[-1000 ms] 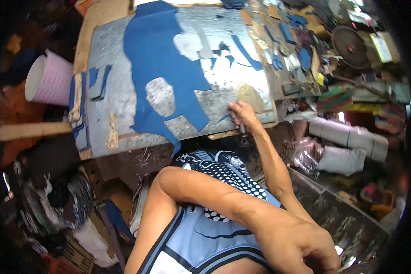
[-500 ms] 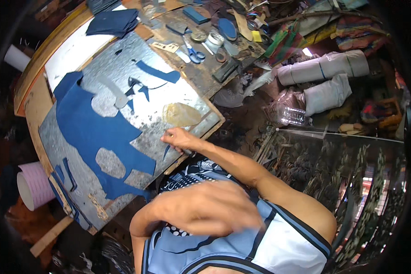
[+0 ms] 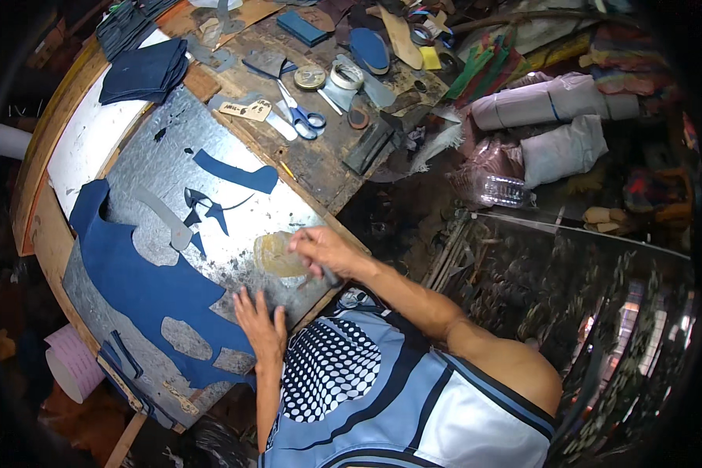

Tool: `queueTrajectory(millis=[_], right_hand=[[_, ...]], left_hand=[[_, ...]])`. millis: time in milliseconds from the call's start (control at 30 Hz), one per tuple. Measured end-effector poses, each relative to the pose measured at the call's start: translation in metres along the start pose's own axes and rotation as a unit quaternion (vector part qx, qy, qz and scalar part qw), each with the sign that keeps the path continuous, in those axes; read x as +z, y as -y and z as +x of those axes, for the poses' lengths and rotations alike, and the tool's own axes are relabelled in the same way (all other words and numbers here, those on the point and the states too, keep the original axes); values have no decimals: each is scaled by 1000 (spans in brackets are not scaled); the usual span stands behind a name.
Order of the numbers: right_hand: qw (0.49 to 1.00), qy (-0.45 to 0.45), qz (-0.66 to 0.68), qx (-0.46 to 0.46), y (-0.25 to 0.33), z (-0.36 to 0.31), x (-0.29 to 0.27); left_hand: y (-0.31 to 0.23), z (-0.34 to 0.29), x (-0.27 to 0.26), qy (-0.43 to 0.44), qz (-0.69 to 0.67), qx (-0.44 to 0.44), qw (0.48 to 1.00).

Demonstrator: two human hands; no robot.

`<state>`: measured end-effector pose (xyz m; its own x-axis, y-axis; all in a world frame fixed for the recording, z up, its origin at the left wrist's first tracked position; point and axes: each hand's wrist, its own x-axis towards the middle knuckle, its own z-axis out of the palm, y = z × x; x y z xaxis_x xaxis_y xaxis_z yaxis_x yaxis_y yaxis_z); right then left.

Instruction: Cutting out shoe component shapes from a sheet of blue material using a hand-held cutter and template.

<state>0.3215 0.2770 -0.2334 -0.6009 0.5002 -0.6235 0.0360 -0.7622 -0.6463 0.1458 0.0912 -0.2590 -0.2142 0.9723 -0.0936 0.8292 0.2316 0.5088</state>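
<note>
My right hand [image 3: 327, 251] is closed over the near edge of a flat yellowish piece [image 3: 277, 254]. A dark-handled tool [image 3: 331, 276] sticks out from under its fist; the working end is hidden. With fingers spread, my left hand [image 3: 261, 324] rests on the grey metal sheet [image 3: 288, 296], beside the right edge of a large blue leather-like sheet [image 3: 132, 269]. That sheet has rounded cut-outs. Beyond it lie a grey strip-shaped template [image 3: 164, 217], a curved blue cut piece [image 3: 235, 171] and dark blue scraps [image 3: 203, 209].
Blue-handled scissors [image 3: 303, 117], a round tin [image 3: 310, 76] and a white tape roll [image 3: 346, 75] lie on the wooden bench at the back. Folded dark fabric [image 3: 144, 72] is stacked at the far left. Wrapped rolls [image 3: 550, 101] are at right; a pinkish roll [image 3: 74, 363] stands left.
My left hand has come down from in front of my chest onto the metal sheet. My right hand has moved over the yellowish piece. The view has shifted.
</note>
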Motion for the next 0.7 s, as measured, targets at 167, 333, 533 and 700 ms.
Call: queueTrajectory(millis=[167, 333, 533, 700], right_hand=[[975, -115, -179, -62, 62, 17, -48], [780, -290, -518, -197, 93, 49, -90], [678, -404, -579, -205, 134, 76, -143], [594, -497, -623, -111, 184, 98, -245]], left_hand=[[-9, 5, 22, 23, 57, -34, 998], [-8, 4, 26, 22, 67, -36, 997], [-3, -2, 28, 8, 79, -30, 996], [1, -1, 29, 14, 81, -29, 996]])
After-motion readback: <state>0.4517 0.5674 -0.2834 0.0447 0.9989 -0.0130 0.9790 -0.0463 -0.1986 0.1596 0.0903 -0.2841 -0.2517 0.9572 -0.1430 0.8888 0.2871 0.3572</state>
